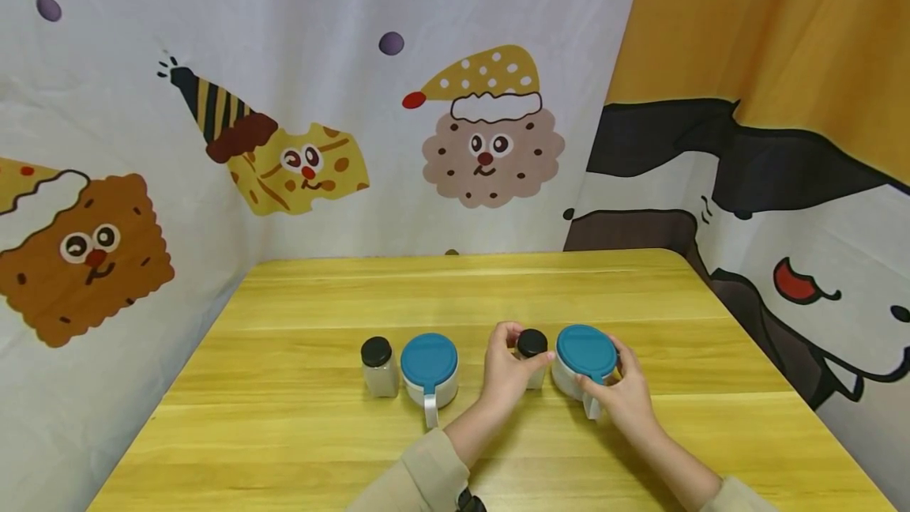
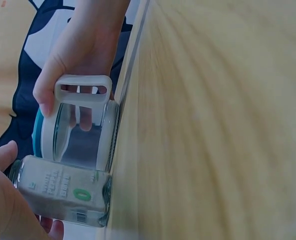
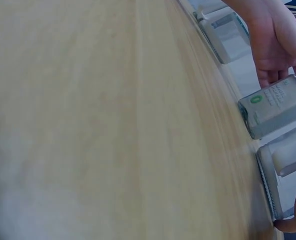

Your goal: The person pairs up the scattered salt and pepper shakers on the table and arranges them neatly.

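Note:
Thumb and fingers of my left hand (image 1: pixel 503 374) are around the upper part of a small glass jar (image 2: pixel 65 190) with a black lid (image 1: pixel 532 343). It stands upright on the table, and pale printing with a green mark shows on its side. Just to the right, my right hand (image 1: pixel 629 401) grips a clear glass pot (image 2: pixel 83 137) by its side, thumb near the handle. That pot has a blue lid (image 1: pixel 586 349) and a whitish handle (image 2: pixel 83 84) that points toward me. Jar and pot stand close side by side.
Left of my hands stand a second black-lidded jar (image 1: pixel 380 374) and a second blue-lidded pot (image 1: pixel 430 362), its handle toward me. All are on a yellow wooden table (image 1: pixel 298 449). A printed cloth (image 1: pixel 320 38) hangs behind the table's far edge and along its sides.

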### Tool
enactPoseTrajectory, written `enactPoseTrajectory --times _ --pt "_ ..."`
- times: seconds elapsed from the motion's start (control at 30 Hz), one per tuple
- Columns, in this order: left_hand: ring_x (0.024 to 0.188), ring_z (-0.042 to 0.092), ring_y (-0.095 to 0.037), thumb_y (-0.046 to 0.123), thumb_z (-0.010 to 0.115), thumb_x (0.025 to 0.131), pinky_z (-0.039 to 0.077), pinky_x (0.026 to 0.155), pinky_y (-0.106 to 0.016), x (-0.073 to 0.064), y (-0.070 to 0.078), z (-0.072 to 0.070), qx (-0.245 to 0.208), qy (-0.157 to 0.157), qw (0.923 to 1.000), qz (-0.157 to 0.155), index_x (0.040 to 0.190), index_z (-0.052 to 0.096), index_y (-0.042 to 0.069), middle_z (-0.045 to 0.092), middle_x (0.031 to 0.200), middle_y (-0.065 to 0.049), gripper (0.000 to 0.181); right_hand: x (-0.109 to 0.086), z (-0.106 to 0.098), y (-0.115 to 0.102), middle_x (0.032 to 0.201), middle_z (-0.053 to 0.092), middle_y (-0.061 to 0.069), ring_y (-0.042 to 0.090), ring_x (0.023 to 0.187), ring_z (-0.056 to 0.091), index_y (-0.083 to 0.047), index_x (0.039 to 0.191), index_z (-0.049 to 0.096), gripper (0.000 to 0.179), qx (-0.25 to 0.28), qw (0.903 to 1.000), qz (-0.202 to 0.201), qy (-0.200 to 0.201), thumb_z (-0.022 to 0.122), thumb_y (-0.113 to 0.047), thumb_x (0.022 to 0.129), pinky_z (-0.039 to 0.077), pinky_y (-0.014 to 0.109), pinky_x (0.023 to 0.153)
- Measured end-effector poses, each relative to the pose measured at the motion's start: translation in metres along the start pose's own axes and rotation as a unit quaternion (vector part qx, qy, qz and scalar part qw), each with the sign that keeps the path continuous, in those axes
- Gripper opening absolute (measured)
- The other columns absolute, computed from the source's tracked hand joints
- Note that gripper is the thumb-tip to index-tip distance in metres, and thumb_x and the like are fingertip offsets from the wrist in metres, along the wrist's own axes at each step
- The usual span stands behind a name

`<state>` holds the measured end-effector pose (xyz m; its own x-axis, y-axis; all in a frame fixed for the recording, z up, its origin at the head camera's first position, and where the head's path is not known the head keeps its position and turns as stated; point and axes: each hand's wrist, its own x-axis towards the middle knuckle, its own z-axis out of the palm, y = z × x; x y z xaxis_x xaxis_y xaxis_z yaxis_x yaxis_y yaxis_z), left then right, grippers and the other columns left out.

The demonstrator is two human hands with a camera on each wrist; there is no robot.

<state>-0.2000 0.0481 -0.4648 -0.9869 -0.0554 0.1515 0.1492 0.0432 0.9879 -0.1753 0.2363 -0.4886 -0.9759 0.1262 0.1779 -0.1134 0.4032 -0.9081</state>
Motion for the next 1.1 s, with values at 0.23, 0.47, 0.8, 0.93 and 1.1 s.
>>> enactPoseTrajectory --times 0.23,0.47,0.8,0.93,1.1 --pt "0.093 0.045 -0.017 0.010 0.085 0.072 0.042 0.075 -0.030 -0.0019 0.0000 0.0009 -0.001 0.001 1.0000 0.002 0.107 0.055 0.009 0.051 0.101 0.001 0.046 0.0012 -0.0029 0.0012 0.141 0.030 0.030 0.044 0.129 0.031 0.006 0.146 0.021 0.090 0.000 0.9998 -0.001 -0.021 0.078 -0.008 0.079 0.027 0.063 0.101" --pt "0.095 0.044 -0.018 0.012 0.085 0.072 0.041 0.077 -0.031 -0.0031 0.0002 0.0012 0.008 0.002 1.0000 0.001 0.111 0.055 0.006 0.050 0.104 0.000 0.050 0.0014 -0.0042 0.0010 0.142 0.029 0.029 0.044 0.130 0.031 0.005 0.147 0.018 0.093 0.009 0.9994 -0.004 -0.034 0.079 -0.008 0.078 0.028 0.062 0.102" --pt "0.096 0.044 -0.018 0.013 0.085 0.072 0.040 0.078 -0.031 -0.0034 0.0005 0.0016 0.008 -0.001 1.0000 0.005 0.112 0.055 0.006 0.049 0.106 0.000 0.050 0.0020 -0.0048 0.0015 0.139 0.031 0.030 0.046 0.129 0.033 0.006 0.148 0.016 0.096 0.011 0.9992 -0.005 -0.039 0.080 -0.009 0.078 0.028 0.062 0.101" --pt "0.096 0.044 -0.018 0.014 0.085 0.073 0.039 0.078 -0.031 -0.0035 0.0015 0.0016 0.007 -0.003 1.0000 0.004 0.112 0.055 0.006 0.049 0.106 0.000 0.049 0.0023 -0.0052 0.0003 0.137 0.033 0.030 0.046 0.129 0.033 0.005 0.148 0.016 0.096 0.010 0.9991 -0.003 -0.041 0.080 -0.010 0.078 0.028 0.061 0.101" --pt "0.097 0.045 -0.018 0.014 0.085 0.073 0.040 0.078 -0.031 -0.0042 0.0020 0.0016 0.011 0.000 0.9999 0.005 0.112 0.055 0.005 0.049 0.107 0.000 0.050 0.0022 -0.0058 -0.0010 0.137 0.033 0.030 0.047 0.131 0.030 0.005 0.148 0.016 0.097 0.004 0.9991 0.001 -0.042 0.081 -0.011 0.077 0.027 0.062 0.102"
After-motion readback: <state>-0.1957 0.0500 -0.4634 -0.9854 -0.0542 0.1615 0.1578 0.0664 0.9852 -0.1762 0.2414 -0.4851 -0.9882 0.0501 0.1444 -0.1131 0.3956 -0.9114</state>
